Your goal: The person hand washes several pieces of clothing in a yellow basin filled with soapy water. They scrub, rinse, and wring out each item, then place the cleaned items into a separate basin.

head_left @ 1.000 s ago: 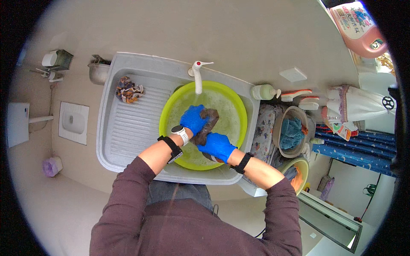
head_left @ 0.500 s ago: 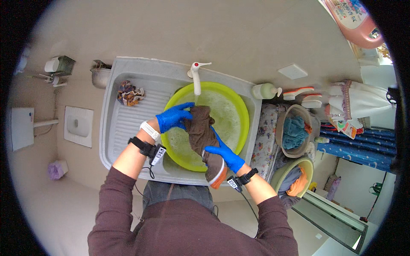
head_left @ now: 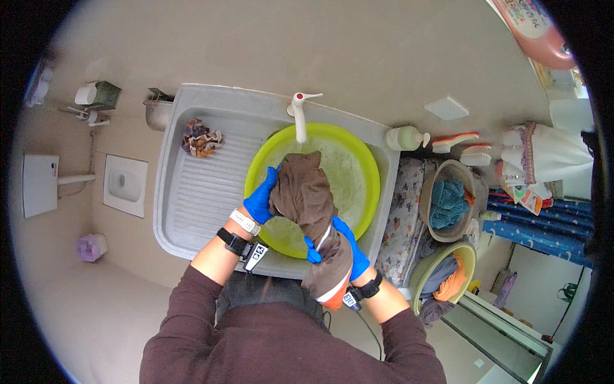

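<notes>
A brown garment (head_left: pixel 306 192) with a white and orange band at its lower end stretches between my two blue-gloved hands. It hangs over the front part of a yellow-green basin (head_left: pixel 376 182) of sudsy water, its banded end reaching past the near rim. My left hand (head_left: pixel 261 197) grips the cloth's left edge, with some fingers hidden behind it. Lower down, my right hand (head_left: pixel 350 248) is closed round the gathered cloth near the band. The white faucet (head_left: pixel 299 118) stands just beyond the garment. What kind of garment it is, I cannot tell.
The basin sits in a grey sink with a ribbed washboard (head_left: pixel 204 185). A crumpled patterned cloth (head_left: pixel 201 138) lies on its far left. To the right are a pump bottle (head_left: pixel 404 138), brushes (head_left: pixel 455 142), a basin of blue cloth (head_left: pixel 441 168) and a green laundry tub (head_left: pixel 473 256).
The garment's upper part has spread wider and its banded end has come nearer to me. My left hand has moved from its top end down to its left edge. The right still holds the lower part.
</notes>
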{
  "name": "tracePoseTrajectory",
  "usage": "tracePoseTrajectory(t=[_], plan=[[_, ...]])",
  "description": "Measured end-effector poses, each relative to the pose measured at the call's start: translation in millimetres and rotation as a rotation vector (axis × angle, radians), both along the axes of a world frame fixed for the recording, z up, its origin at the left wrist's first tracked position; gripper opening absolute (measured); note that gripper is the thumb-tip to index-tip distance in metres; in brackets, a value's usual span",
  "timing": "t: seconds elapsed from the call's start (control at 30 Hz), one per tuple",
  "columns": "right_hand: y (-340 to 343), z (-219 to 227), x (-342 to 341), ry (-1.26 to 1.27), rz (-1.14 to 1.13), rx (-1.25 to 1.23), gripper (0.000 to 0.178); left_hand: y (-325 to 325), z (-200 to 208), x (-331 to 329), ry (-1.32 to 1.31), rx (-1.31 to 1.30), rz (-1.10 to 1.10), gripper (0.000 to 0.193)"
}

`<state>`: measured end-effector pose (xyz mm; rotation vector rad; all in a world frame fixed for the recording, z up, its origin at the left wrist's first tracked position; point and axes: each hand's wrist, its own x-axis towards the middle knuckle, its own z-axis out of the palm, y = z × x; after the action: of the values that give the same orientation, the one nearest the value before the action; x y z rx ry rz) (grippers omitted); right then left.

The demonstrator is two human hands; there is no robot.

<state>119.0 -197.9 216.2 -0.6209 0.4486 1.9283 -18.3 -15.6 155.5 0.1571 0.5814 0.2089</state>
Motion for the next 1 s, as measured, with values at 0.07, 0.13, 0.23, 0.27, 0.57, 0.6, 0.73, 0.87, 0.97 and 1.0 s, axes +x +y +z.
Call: tracePoseTrajectory(t=[0.07,0.13,0.23,0.27,0.57,0.6,0.73,0.87,0.97,1.0], plan=[[2,7,8,-0.187,0.106,-0.051,0.044,3,-1,4,-0.059,0.143,0.031,0.052],[8,8,12,-0.387,0.150,0.041,0.047,3,-5,13,-0.080,0.353,0.133,0.031],[23,-4,4,-0.712,0.189,0.137,0.058,-3,-12,26,0.158,0.469,0.194,0.014],[28,-10,0,-0.863,0.185,0.237,0.061,-6,-13,29,0.307,0.698,0.128,0.014],[29,-28,10,-0.954,0.258,0.183,0.073,14,-8,9,0.107,0.217,-0.092,0.037],[31,-27,13,-0.995,0.297,0.233,0.073,15,-6,7,0.089,0.421,-0.133,0.041],[42,-21,9,-1.350,0.527,0.280,0.076,10,5,15,0.306,1.055,-0.156,0.051],[42,-19,5,-1.492,0.413,0.359,0.078,11,31,26,0.417,1.026,0.018,0.052],[25,-25,13,-1.074,0.021,0.464,0.072,12,67,24,0.262,1.185,0.188,0.046],[17,-29,14,-0.672,-0.093,0.344,0.070,10,81,24,0.190,1.210,0.208,0.046]])
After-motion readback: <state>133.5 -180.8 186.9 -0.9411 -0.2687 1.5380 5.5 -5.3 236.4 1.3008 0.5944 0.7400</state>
